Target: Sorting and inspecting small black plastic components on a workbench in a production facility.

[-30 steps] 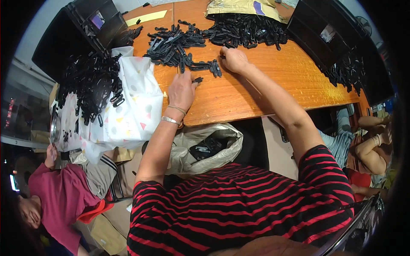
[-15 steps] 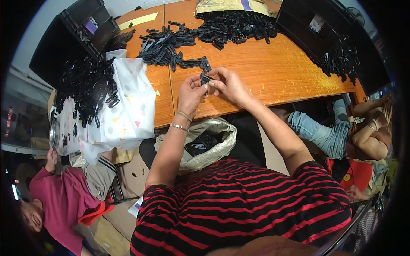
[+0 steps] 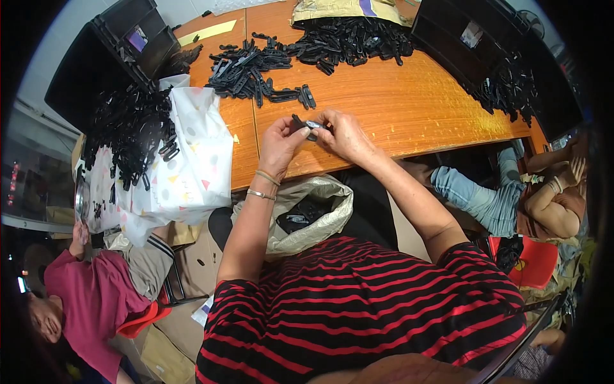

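Above the table's near edge, my left hand (image 3: 278, 146) pinches a small, long black plastic piece (image 3: 297, 120) between thumb and fingers. My right hand (image 3: 348, 136) meets it from the other side, its fingers closed on the same piece or on a second one, where a light grey glint shows. Its exact kind is too small to tell. Just beyond my fingers lies a short row of similar black pieces (image 3: 307, 96), joined to a loose heap (image 3: 249, 69). Below my hands, an open pale woven sack (image 3: 342, 208) holds dark pieces.
A larger black heap (image 3: 355, 43) spills from a sack at the back. Black crates (image 3: 83, 70) stand left and right, with more pieces spilling out. A patterned white sheet (image 3: 201, 147) hangs over the left edge. Other people sit at left (image 3: 102, 288) and right (image 3: 556, 198).
My hands have drawn slightly apart and down, away from the row. The piece between them has turned and now shows a light grey glint. The person at right has shifted.
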Motion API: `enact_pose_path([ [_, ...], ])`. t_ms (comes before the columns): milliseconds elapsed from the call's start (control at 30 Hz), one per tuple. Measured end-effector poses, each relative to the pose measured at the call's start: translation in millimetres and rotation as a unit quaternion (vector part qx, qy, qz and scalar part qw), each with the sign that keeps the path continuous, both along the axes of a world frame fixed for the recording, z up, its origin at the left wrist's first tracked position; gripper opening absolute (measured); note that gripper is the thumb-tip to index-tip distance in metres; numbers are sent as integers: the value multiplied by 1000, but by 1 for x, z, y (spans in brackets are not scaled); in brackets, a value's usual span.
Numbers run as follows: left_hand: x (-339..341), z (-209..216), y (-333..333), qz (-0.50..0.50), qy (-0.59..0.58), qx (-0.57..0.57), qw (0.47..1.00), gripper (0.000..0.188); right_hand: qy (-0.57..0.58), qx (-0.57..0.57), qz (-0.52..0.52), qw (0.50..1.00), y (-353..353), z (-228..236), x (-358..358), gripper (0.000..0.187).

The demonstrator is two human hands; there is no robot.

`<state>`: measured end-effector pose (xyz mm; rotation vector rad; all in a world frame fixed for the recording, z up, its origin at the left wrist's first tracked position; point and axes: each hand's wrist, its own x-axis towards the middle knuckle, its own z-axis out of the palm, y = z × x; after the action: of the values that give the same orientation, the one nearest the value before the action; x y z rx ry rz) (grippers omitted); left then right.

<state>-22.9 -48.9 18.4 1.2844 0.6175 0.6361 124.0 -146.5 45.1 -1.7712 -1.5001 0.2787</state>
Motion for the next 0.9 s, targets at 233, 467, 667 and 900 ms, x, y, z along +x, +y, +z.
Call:
enact_pose_path([
  [233,-2,-1,-3,-9,-55,-69,996,21,64,-13,-65,996,-5,6,-4,23],
  [467,3,-2,-7,12,-75,-47,996,27,41,94,-27,994,-4,-2,-13,19],
  [667,4,-3,-9,29,-70,7,997,26,25,101,-23,994,-3,-7,-13,20],
  [900,4,-8,-13,39,-85,45,995,27,29,98,-14,995,-3,-11,-12,20],
])
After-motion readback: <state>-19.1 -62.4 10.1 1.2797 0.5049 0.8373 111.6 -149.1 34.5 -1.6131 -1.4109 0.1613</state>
